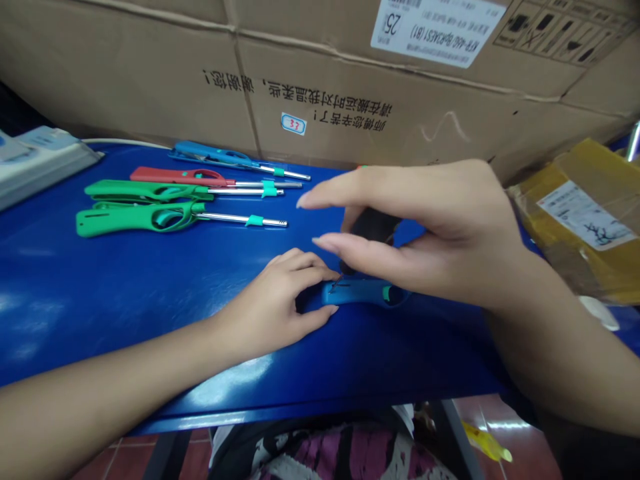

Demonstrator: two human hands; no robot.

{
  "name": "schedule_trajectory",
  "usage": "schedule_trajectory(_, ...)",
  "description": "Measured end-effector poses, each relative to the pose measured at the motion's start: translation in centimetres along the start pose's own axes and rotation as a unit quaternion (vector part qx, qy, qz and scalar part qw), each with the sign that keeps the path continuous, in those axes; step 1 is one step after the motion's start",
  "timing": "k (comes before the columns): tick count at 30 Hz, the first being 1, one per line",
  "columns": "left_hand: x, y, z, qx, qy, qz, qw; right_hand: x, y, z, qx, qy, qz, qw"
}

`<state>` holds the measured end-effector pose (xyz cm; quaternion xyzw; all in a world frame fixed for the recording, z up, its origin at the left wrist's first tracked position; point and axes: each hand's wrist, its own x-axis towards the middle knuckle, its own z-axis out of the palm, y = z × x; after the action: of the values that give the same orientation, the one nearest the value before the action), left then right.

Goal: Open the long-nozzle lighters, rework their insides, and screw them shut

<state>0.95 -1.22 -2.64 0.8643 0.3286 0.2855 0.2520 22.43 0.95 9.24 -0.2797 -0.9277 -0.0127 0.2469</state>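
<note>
A glossy blue table (pixel 125 287) with long-necked lighters (pixel 120 190) in green, red and blue

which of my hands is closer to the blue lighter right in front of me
Left. Your left hand is at the left end of the blue lighter, its thumb and fingertips against it; your right hand appears raised above it.

A large cardboard box (pixel 313 57) stands at the back, a yellow-taped parcel (pixel 583 210) at right.

Likely small workshop: blue worktable (pixel 45 287), lighters (pixel 150 192) in row, large printed carton (pixel 165 73), taped parcel (pixel 560 183), tiled floor (pixel 523 427).
</note>
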Motion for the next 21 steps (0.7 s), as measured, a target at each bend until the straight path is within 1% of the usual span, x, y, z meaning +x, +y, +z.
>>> schedule_trajectory(3,0.0,0.0,-0.1,0.001,0.003,0.004,1.0,0.0,0.1,-0.7,0.018,-0.033,-0.011,0.999)
schedule_trajectory(6,0.1,0.1,-0.1,-0.001,0.001,0.005,1.0,-0.1,0.3,-1.6,0.053,-0.09,-0.014,0.994)
schedule_trajectory(8,0.1,0.1,-0.1,0.001,-0.001,0.003,1.0,-0.2,0.3,-1.9,0.057,-0.107,-0.011,0.993)
schedule_trajectory(9,0.2,0.1,-0.1,0.002,0.0,0.004,1.0,-0.2,0.3,-1.9,0.045,-0.101,-0.01,0.994)
schedule_trajectory(13,0.3,0.1,-0.1,0.006,-0.004,-0.005,1.0,-0.3,0.2,-1.3,-0.047,-0.032,-0.029,0.998)
schedule_trajectory(15,0.3,0.1,-0.1,0.002,-0.011,-0.017,1.0,-0.2,0.0,-1.1,-0.065,-0.025,-0.031,0.997)
schedule_trajectory(16,0.3,0.1,-0.1,-0.005,-0.012,-0.019,1.0,-0.2,-0.1,-1.1,-0.051,-0.036,-0.029,0.998)
schedule_trajectory(19,0.2,0.1,-0.1,-0.016,-0.004,-0.008,1.0,-0.2,-0.3,-1.5,0.044,-0.084,-0.028,0.995)
schedule_trajectory(21,0.2,0.1,-0.1,-0.011,0.003,0.004,1.0,-0.2,-0.2,-1.6,0.067,-0.082,-0.033,0.994)
